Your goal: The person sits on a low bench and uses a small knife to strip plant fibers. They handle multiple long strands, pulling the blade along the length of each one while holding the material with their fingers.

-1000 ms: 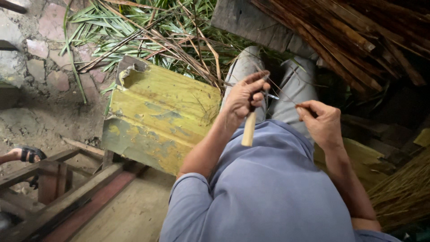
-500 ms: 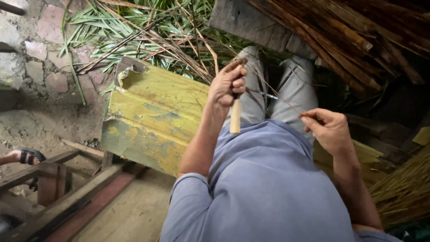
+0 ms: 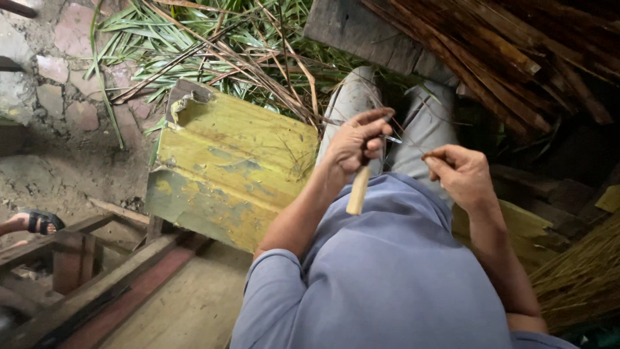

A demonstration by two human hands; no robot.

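Observation:
My left hand (image 3: 354, 143) grips a small knife (image 3: 359, 186) with a pale wooden handle that points down toward my lap; its blade pokes out past my fingers. My right hand (image 3: 457, 173) pinches the end of a thin palm-leaf rib (image 3: 403, 129), which runs up and left toward the knife blade. Both hands hover above my grey-trousered knees (image 3: 361, 97), close together.
A worn yellow-green wooden bench (image 3: 226, 161) stands to my left. Green and dry palm leaves (image 3: 213, 45) litter the ground ahead. A heap of brown leaf stalks (image 3: 510, 45) lies at upper right, a bundle of thin ribs (image 3: 581, 278) at right. Another person's sandalled foot (image 3: 35, 222) shows at far left.
My left hand rose up and left with the knife, then came back down toward the right hand. My right hand shifted slightly while keeping hold of the rib.

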